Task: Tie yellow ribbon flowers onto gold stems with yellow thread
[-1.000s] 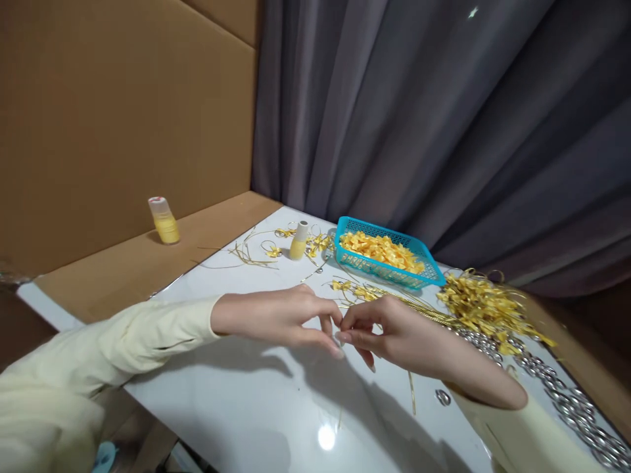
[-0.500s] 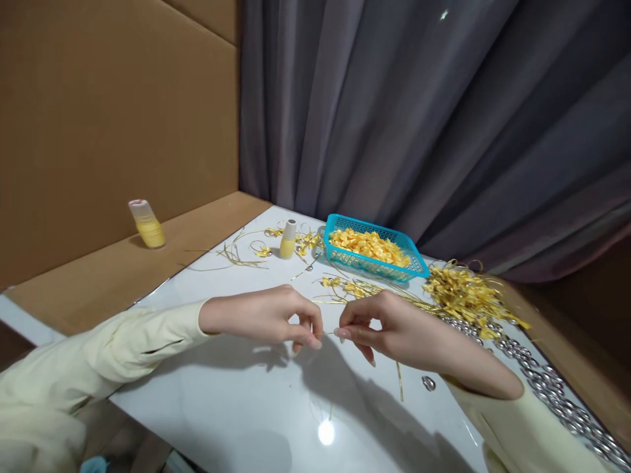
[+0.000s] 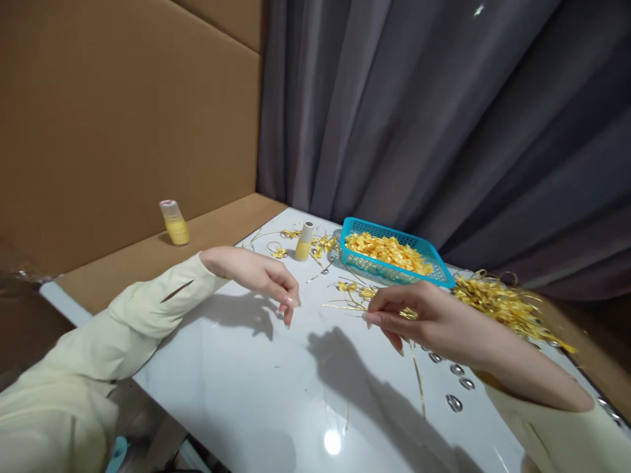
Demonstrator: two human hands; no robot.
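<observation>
My left hand (image 3: 261,279) hovers over the left part of the white table with its thumb and fingers pressed together. Whatever may be in that pinch is too small to make out. To the right, my right hand (image 3: 414,315) is closed, thumb against forefinger. A thin gold cord (image 3: 419,384) trails down from below its palm. Beyond the right hand lie more gold cords with yellow bows (image 3: 348,287). Silver oval rings (image 3: 454,403) rest on the table below the right wrist.
A blue basket (image 3: 394,274) full of yellow bows stands at the back. A bottle with yellow contents (image 3: 304,242) stands left of it, and another yellow bottle (image 3: 176,225) on the cardboard ledge. A heap of gold tassels (image 3: 507,305) lies at right.
My hands have moved apart; a thin strand showed between their fingertips before. The left hand has risen up and leftward, the right has shifted rightward. The view has turned slightly.
</observation>
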